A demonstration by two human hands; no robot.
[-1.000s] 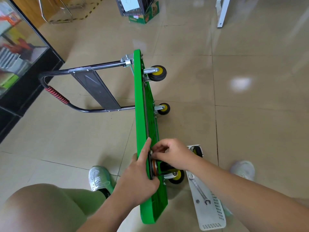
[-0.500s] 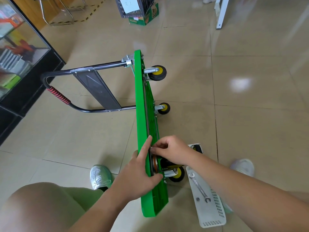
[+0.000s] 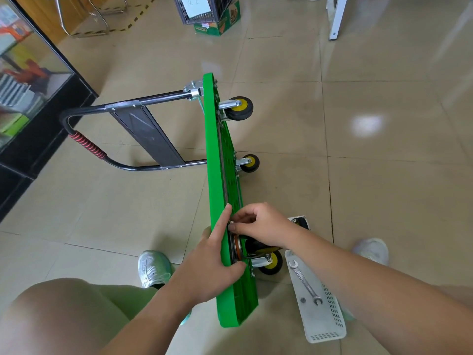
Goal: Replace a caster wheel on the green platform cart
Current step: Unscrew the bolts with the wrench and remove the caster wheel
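A bare knee sits nearest, with a shoe on the glossy beige tile floor just left of the grip. The left hand clasps the edge of the cart, which stands on its side, thumb hooked over the underside and forefinger laid along the rim. The right hand, fingers curled, pinches a small fastener at the plate of the caster, just under that hand. Right of the grip a white tray lies on the tiles, holding a wrench. Beyond the grip two more wheels jut right and the black handle reaches left. Farther off are a glass cabinet at left, a green carton and a white post.
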